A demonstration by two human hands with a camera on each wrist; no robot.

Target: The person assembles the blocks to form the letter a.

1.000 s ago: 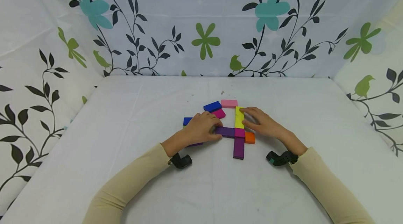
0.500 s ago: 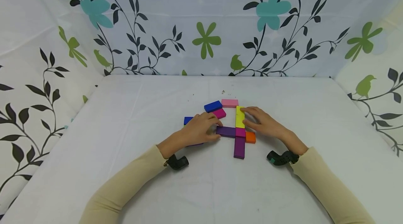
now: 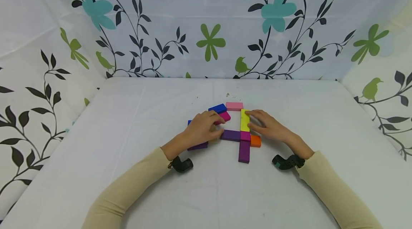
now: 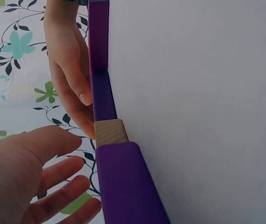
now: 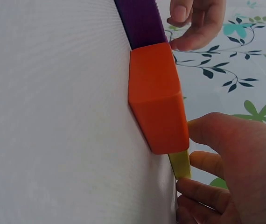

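My left hand hovers over the left part of a flat layout of coloured wooden blocks, its fingers loosely bent. Its thumb is near the left end of a purple block, and the left wrist view shows the hand holding nothing. A plain wood block sits between that purple block and another purple block. My right hand rests its fingertips against the right side of the yellow block. Below the yellow one lie a magenta block, an orange block and an upright-running purple block.
A pink block, a blue block and a magenta block lie at the far side of the layout. Another blue block is mostly hidden behind the left hand. White cloth covers the table; patterned cloth hangs behind.
My left hand has shifted slightly away from me, off the purple block's end, uncovering the plain wood block and more of the lower left purple block. The right hand stays put.
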